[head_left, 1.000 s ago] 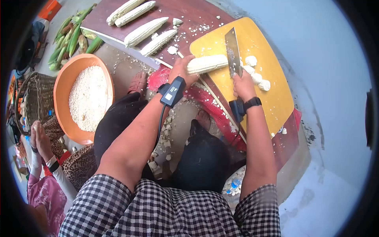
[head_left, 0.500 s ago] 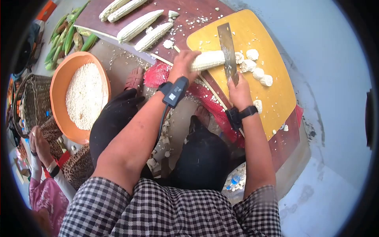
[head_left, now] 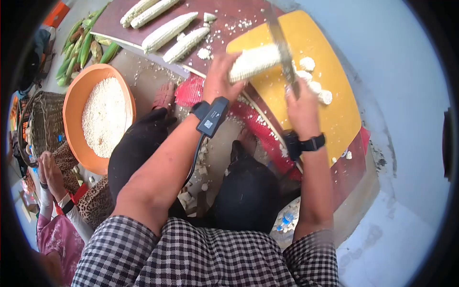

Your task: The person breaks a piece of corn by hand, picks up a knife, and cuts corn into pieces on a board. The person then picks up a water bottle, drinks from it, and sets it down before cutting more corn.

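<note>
My left hand [head_left: 221,79] is closed round the near end of a white corn cob [head_left: 256,62], whose far end is tilted up over the yellow cutting board [head_left: 334,115]. In my right hand [head_left: 303,107] is a cleaver [head_left: 279,40], gripped by its handle. Its blade, blurred by motion, overlaps the far end of the cob. Several cut corn rounds [head_left: 307,63] lie on the board just beyond the blade and right hand, some of them partly hidden.
Husked cobs [head_left: 169,32] and loose kernels rest on the dark red table [head_left: 220,9]. An orange tub [head_left: 71,129] of kernels stands at left, near a wicker basket [head_left: 48,115] and green-husked corn [head_left: 86,45]. Another person's hands [head_left: 50,177] show at lower left.
The cob's far end has risen and shifted right. My right hand and the cleaver have moved slightly right, and the blade has become blurred.
</note>
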`<state>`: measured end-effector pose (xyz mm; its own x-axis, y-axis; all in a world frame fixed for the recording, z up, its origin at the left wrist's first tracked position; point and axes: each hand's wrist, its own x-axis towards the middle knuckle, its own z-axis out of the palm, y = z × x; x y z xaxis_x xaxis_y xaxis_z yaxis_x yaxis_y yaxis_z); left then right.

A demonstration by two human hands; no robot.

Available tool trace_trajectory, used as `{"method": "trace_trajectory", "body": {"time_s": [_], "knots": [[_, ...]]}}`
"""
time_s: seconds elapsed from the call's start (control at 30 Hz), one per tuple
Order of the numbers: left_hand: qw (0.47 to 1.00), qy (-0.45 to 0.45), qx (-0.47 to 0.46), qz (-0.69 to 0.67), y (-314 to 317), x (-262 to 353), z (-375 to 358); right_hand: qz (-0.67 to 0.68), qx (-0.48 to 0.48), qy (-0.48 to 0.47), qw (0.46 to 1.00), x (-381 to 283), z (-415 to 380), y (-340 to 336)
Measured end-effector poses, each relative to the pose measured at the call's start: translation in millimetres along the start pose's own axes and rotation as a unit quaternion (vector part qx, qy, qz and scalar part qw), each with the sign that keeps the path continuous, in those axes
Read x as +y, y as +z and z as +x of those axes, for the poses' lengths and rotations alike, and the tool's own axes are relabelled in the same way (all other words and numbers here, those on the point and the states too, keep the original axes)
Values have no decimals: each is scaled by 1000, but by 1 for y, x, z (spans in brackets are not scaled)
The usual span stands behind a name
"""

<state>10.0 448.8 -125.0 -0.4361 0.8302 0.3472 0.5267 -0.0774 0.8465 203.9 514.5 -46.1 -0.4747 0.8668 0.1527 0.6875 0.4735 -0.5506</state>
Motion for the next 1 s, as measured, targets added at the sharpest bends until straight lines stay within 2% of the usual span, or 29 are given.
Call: {"method": "trace_trajectory", "body": {"time_s": [0.03, 0.1, 0.2, 0.23, 0.3, 0.37, 0.4, 0.5, 0.53, 0.63, 0.7, 0.77, 0.8, 0.87, 0.9, 0.97, 1.0], "knots": [[997, 53, 47, -28, -6, 7, 6, -14, -1, -8, 1000, -23, 4, -17], [987, 124, 104, 6, -22, 25, 18, 54, 14, -32, 998, -43, 8, -29], [994, 43, -9, 97, -10, -12, 1, 80, -28, 68, 994, 16, 7, 27], [990, -62, -104, 79, 2, -39, -15, 39, -122, 103, 986, 39, 9, 41], [991, -98, -39, 80, 11, -39, -25, 71, -150, 104, 981, 42, 22, 44], [985, -110, -69, 112, 0, -25, -15, 15, -176, 95, 980, 36, 27, 36], [986, -128, -73, 73, -4, -20, -14, 44, -162, 106, 980, 35, 24, 37], [980, -153, -106, 70, -5, -19, -10, 16, -150, 86, 985, 33, 21, 37], [973, -185, -118, 65, -6, -14, -7, 45, -135, 92, 986, 37, 17, 40], [997, -60, -12, 47, -4, -12, -5, -19, 0, -17, 1000, 7, 11, 17], [995, 58, 75, 30, -18, 10, 14, 3, 22, -56, 998, -24, 20, -13], [980, 134, 140, 49, -29, 24, 32, 75, 30, -38, 996, -53, 24, -33], [985, 108, 104, 82, -26, 20, 28, 113, 37, -23, 993, -50, 24, -28], [986, 66, 41, 148, -24, 9, 25, 89, -98, 145, 981, -5, 33, 11], [979, 12, -72, 192, -6, -27, 4, 76, -163, 224, 958, 20, 31, 28], [987, -31, -57, 149, 4, -30, -17, 11, -145, 36, 989, 45, 33, 37], [985, -25, -47, 162, -1, -40, -3, 58, -135, 80, 986, 47, 35, 41]]}}
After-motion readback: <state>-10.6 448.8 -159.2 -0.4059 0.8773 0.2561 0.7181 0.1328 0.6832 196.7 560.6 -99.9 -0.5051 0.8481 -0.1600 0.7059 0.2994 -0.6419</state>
